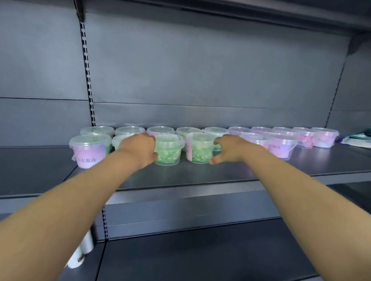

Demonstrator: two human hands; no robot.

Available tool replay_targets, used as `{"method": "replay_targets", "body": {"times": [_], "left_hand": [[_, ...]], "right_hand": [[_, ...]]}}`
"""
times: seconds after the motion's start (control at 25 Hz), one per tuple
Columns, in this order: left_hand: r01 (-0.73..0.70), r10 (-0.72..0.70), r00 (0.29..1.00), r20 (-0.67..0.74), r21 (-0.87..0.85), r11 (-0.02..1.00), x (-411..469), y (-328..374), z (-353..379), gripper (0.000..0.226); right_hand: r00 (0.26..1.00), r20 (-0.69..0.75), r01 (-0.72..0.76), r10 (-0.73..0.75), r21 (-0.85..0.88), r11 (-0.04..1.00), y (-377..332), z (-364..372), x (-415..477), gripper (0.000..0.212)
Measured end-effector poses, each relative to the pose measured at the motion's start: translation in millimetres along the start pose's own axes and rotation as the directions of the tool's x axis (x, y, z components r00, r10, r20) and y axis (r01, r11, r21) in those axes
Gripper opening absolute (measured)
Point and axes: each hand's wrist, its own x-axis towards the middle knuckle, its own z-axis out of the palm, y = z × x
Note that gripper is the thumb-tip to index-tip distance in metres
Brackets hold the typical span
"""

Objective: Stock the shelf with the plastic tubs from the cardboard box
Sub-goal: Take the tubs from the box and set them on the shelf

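Two rows of clear lidded plastic tubs stand on the dark grey shelf (221,175). My left hand (139,149) grips the left side of a tub with green contents (170,150) in the front row. My right hand (228,149) wraps the right side of a neighbouring tub with green and pink contents (198,148). Both tubs rest upright on the shelf. A pink-labelled tub (89,150) ends the front row at the left. Pink tubs (283,145) continue the rows to the right. The cardboard box is not in view.
Folded packaged goods (367,139) lie at the far right of the shelf. A slotted upright (87,69) runs down the back panel at left. A lower shelf (194,260) sits below, with a white object (81,253) at its left. An upper shelf overhangs at the top.
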Motion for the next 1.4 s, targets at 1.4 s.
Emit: {"method": "replay_targets", "body": {"times": [1.4], "left_hand": [[0.509, -0.087, 0.628, 0.773, -0.324, 0.797, -434.8, 328.8, 367.4, 0.032]], "right_hand": [[0.720, 0.694, -0.135, 0.013, 0.121, 0.983, 196.3, 494.8, -396.6, 0.044]]}}
